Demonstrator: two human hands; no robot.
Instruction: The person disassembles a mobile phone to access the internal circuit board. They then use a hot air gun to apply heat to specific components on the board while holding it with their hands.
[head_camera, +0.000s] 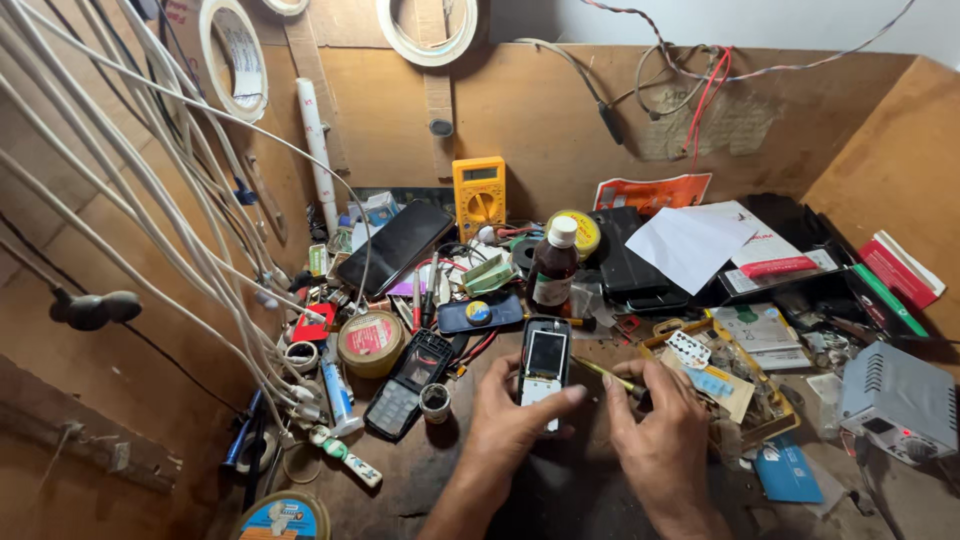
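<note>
My left hand (510, 420) grips one opened small phone (545, 368) upright at desk (560, 490) centre; right hand (662, 430) pinches one thin yellow-green screwdriver (612, 377) just beside it. One more keypad phone (408, 384) left, one brown bottle (551, 264) with white cap behind, one yellow multimeter (479, 195) against the back wall, one round red-labelled tin (370, 342).

The left hand (508, 425) is gripping a small phone (545, 368) on the bench (560, 490); the right hand (660, 435) is holding a yellow screwdriver (612, 377) just right of it.
</note>
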